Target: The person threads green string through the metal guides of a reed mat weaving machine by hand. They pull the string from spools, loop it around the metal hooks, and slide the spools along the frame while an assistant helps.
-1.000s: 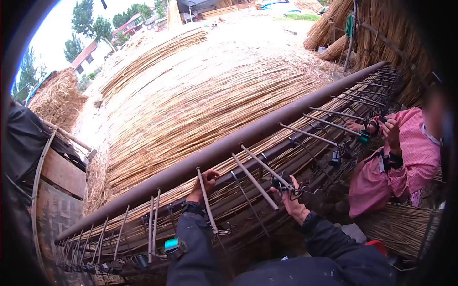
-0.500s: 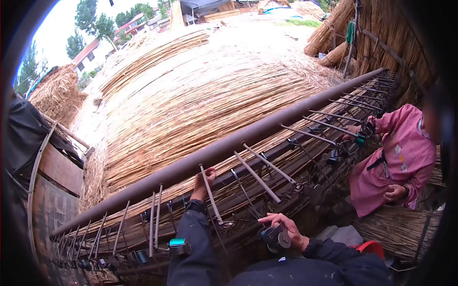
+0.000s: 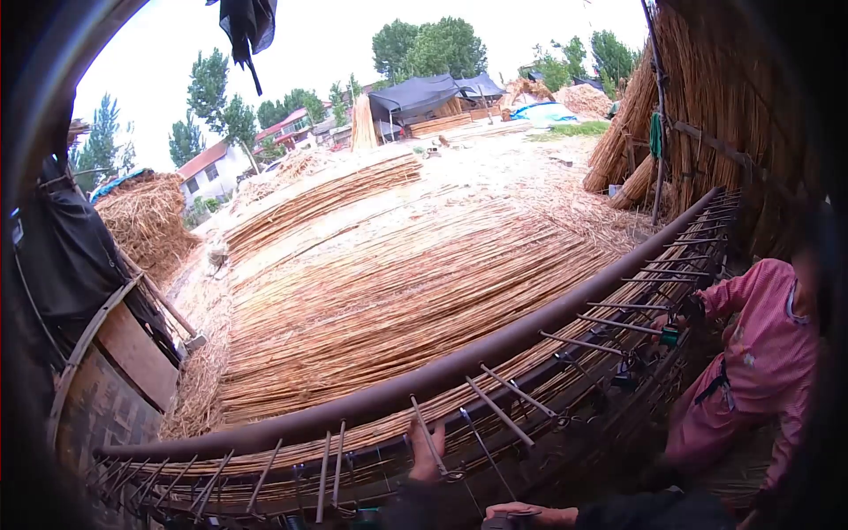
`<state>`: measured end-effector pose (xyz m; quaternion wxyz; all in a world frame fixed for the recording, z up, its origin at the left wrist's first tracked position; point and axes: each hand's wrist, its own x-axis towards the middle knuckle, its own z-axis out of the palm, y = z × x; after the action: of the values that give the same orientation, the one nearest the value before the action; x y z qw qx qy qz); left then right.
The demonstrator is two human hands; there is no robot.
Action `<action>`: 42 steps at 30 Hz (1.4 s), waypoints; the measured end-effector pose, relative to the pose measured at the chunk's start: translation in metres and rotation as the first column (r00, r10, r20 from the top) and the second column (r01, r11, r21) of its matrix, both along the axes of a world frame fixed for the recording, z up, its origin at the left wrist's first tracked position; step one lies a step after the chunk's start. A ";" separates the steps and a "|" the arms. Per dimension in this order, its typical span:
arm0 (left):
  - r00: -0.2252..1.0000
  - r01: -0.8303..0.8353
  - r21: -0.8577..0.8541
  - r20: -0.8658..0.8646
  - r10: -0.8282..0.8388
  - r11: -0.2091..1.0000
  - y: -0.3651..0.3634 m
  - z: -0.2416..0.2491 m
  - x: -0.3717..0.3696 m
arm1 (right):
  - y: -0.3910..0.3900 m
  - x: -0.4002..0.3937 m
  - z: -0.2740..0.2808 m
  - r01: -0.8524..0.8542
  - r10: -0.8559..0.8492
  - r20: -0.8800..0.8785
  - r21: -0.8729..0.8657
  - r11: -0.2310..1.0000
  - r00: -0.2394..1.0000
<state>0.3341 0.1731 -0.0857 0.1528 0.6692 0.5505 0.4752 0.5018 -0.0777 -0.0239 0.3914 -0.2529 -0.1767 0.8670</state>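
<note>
My left hand (image 3: 426,452) is raised at the reeds just below the long brown pipe (image 3: 380,399), beside one of the thin metal rods that hang from the pipe. Its fingers are partly hidden, so their grip is unclear. Low at the frame's bottom edge, my right hand (image 3: 532,514) is wrapped round a dark spool (image 3: 508,521), which the edge partly cuts off. Dried reeds (image 3: 353,437) lie lengthwise along the frame under the pipe.
A co-worker in pink (image 3: 760,371) stands at the right, one hand near a green spool (image 3: 670,336). Long reeds (image 3: 397,300) cover the ground beyond the pipe. Upright reed bundles (image 3: 724,97) are at the right, a dark sheet (image 3: 79,256) at the left.
The view has tilted up, so the pipe and both my hands appear lower and more of the yard shows. My right hand and its spool are now partly cut off.
</note>
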 end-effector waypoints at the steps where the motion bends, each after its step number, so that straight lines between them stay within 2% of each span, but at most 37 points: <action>1: 0.802 0.196 -0.316 0.596 0.034 0.928 -0.024 0.012 0.005 | 0.013 0.004 -0.006 -0.110 0.107 -0.033 -0.072 0.991 0.994; 2: 0.315 0.526 -0.404 0.910 0.269 0.749 -0.047 0.034 0.008 | 0.033 0.010 -0.010 -0.121 0.120 -0.034 -0.050 0.991 0.992; 3: 0.191 0.663 -0.331 0.942 0.275 0.672 -0.052 0.017 -0.003 | 0.056 0.014 -0.012 -0.230 0.174 0.209 0.285 0.931 0.962; 4: 0.067 0.776 -0.236 0.953 0.296 0.584 -0.061 -0.004 -0.016 | 0.073 0.015 -0.011 -0.381 0.129 0.440 0.550 0.744 0.888; 5: 0.267 0.587 -0.337 0.939 0.217 0.736 -0.079 -0.001 -0.013 | 0.081 0.002 0.014 -0.197 0.051 0.286 0.510 0.838 0.957; 6: 0.464 0.351 -0.373 0.866 0.186 0.859 -0.100 0.000 -0.003 | 0.098 -0.002 0.041 -0.264 -0.069 0.489 0.579 0.771 0.870; 7: 0.295 0.365 -0.300 0.935 0.196 0.881 -0.108 -0.024 0.003 | 0.129 -0.010 0.005 -0.272 -0.194 0.527 0.678 0.683 0.828; 8: 0.116 0.366 -0.226 0.974 0.197 0.903 -0.120 -0.054 0.001 | 0.153 -0.024 -0.004 -0.287 -0.319 0.538 0.761 0.582 0.780; 9: 0.321 0.345 -0.271 0.934 0.158 0.899 -0.133 -0.082 -0.011 | 0.166 -0.034 -0.014 -0.312 -0.369 0.611 0.728 0.611 0.700; 10: 0.535 0.290 -0.278 0.841 0.086 0.916 -0.155 -0.035 -0.011 | 0.173 -0.047 0.002 -0.332 -0.415 0.675 0.694 0.639 0.610; 11: 0.569 0.188 -0.292 0.811 0.138 0.938 -0.160 -0.004 -0.004 | 0.197 -0.066 -0.039 -0.119 -0.277 0.519 0.605 0.787 0.808; 12: 0.596 0.087 -0.304 0.779 0.195 0.949 -0.164 0.009 -0.001 | 0.201 -0.077 -0.034 -0.275 -0.599 0.530 0.840 0.467 0.600; 14: 0.738 0.019 -0.249 0.657 0.154 0.968 -0.151 -0.015 -0.017 | 0.190 -0.081 0.009 -0.394 -0.683 0.455 0.882 0.257 0.572; 15: 0.714 0.023 -0.229 0.685 0.144 0.973 -0.152 0.005 -0.015 | 0.190 -0.084 0.005 -0.364 -0.696 0.444 0.890 0.273 0.564; 16: 0.607 0.231 -0.238 0.793 0.051 0.943 -0.147 0.028 -0.024 | 0.202 -0.075 -0.009 -0.556 -0.720 0.530 0.796 0.239 0.449; 18: 0.418 0.356 -0.341 0.891 0.178 0.870 -0.130 0.034 -0.041 | 0.200 -0.063 0.016 -0.594 -0.566 0.671 0.722 0.354 0.479; 19: 0.334 0.413 -0.329 0.922 0.194 0.849 -0.121 0.032 -0.046 | 0.214 -0.058 0.005 -0.685 -0.462 0.809 0.569 0.455 0.364; 22: 0.244 0.544 -0.259 0.959 0.145 0.798 -0.107 0.040 -0.050 | 0.221 -0.050 0.003 -0.570 -0.346 0.808 0.584 0.578 0.478; 23: 0.273 0.521 -0.280 0.950 0.154 0.806 -0.104 0.043 -0.048 | 0.220 -0.046 0.007 -0.540 -0.231 0.847 0.491 0.684 0.478; 24: 0.302 0.499 -0.304 0.939 0.166 0.811 -0.103 0.047 -0.047 | 0.222 -0.045 0.004 -0.555 -0.365 0.832 0.551 0.623 0.417; 25: 0.278 0.518 -0.278 0.949 0.148 0.809 -0.101 0.044 -0.048 | 0.221 -0.044 0.001 -0.563 -0.350 0.839 0.541 0.625 0.417; 26: 0.355 0.453 -0.339 0.917 0.182 0.825 -0.097 0.036 -0.044 | 0.220 -0.043 -0.004 -0.569 -0.335 0.846 0.528 0.630 0.415; 27: 0.400 0.442 -0.333 0.904 0.149 0.833 -0.100 0.036 -0.038 | 0.218 -0.044 -0.015 -0.594 -0.419 0.795 0.607 0.528 0.440; 28: 0.445 0.438 -0.331 0.888 0.118 0.836 -0.103 0.040 -0.033 | 0.213 -0.048 -0.025 -0.535 -0.455 0.716 0.698 0.477 0.529; 30: 0.502 0.428 -0.246 0.865 -0.003 0.870 -0.111 0.050 -0.030 | 0.208 -0.048 -0.031 -0.499 -0.574 0.662 0.746 0.440 0.483; 31: 0.581 0.387 -0.185 0.810 -0.083 0.903 -0.114 0.054 -0.024 | 0.206 -0.047 -0.027 -0.467 -0.571 0.700 0.713 0.522 0.430; 32: 0.593 0.424 -0.198 0.798 -0.105 0.884 -0.117 0.058 -0.023 | 0.204 -0.046 -0.024 -0.433 -0.560 0.736 0.676 0.596 0.379; 34: 0.731 0.384 -0.201 0.662 -0.164 0.901 -0.119 0.054 -0.019 | 0.208 -0.049 -0.034 -0.348 -0.560 0.738 0.673 0.653 0.376; 35: 0.760 0.341 -0.165 0.628 -0.169 0.925 -0.118 0.054 -0.011 | 0.209 -0.053 -0.041 -0.245 -0.586 0.713 0.691 0.680 0.385; 37: 0.808 0.276 -0.145 0.570 -0.147 0.950 -0.115 0.047 -0.003 | 0.209 -0.063 -0.035 -0.085 -0.634 0.684 0.702 0.708 0.361; 38: 0.854 0.221 -0.119 0.503 -0.134 0.968 -0.114 0.044 -0.002 | 0.207 -0.064 -0.024 -0.052 -0.601 0.708 0.662 0.748 0.371; 40: 0.835 0.151 -0.083 0.545 -0.082 0.985 -0.107 0.043 0.001 | 0.216 -0.076 -0.026 0.095 -0.633 0.684 0.649 0.755 0.362; 41: 0.836 0.146 -0.088 0.544 -0.076 0.985 -0.101 0.045 0.000 | 0.222 -0.079 -0.027 0.127 -0.582 0.707 0.587 0.800 0.402; 42: 0.888 0.100 -0.058 0.456 -0.063 0.993 -0.095 0.049 -0.002 | 0.225 -0.082 -0.030 0.127 -0.580 0.707 0.585 0.801 0.404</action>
<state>0.3316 0.0779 -0.0372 0.3233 0.5559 0.4897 0.5888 0.4197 0.1475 -0.0543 0.4745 -0.5875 -0.4794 0.4471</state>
